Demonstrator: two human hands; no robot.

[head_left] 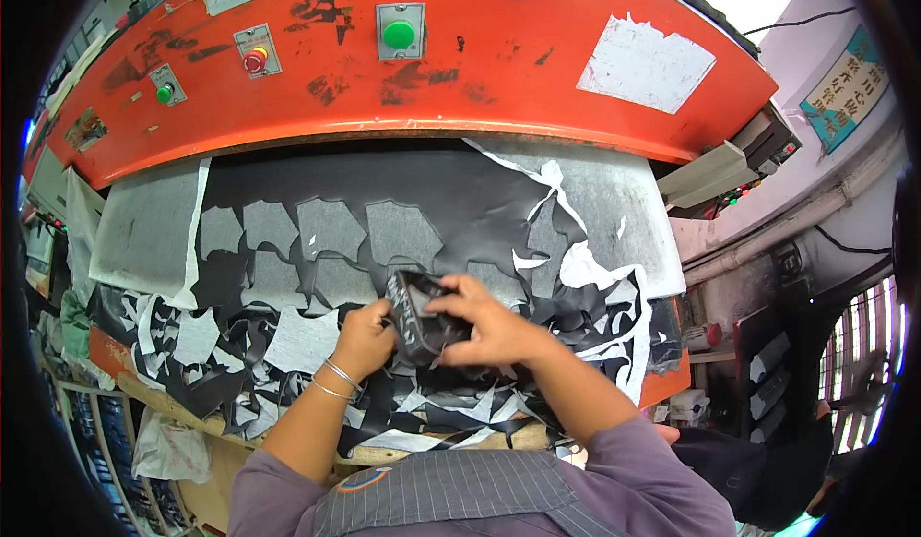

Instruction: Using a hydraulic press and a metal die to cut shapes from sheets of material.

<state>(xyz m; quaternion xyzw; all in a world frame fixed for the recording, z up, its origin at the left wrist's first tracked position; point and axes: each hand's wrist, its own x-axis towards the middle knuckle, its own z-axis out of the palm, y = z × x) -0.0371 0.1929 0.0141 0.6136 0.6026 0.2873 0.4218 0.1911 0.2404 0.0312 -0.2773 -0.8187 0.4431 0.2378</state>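
A dark cutting die [410,331] with a tall rim and light marks on its side is tilted up over the near part of the press bed. My left hand [366,336], with bracelets at the wrist, is closed at the die's left edge. From the right, my right hand [487,324] reaches over the die, its thumb and fingers gripping the rim. Beyond them lies a black leather-like sheet [374,172] with several shaped holes cut through it, the grey bed showing inside. Black and white scraps [297,340] are heaped beneath and around my hands.
An orange press beam [518,76] spans the far side, carrying a large green button [398,34] and a red button [254,60]. Torn white strips [590,268] hang at the sheet's right. Another person in dark clothes [758,470] is at the lower right.
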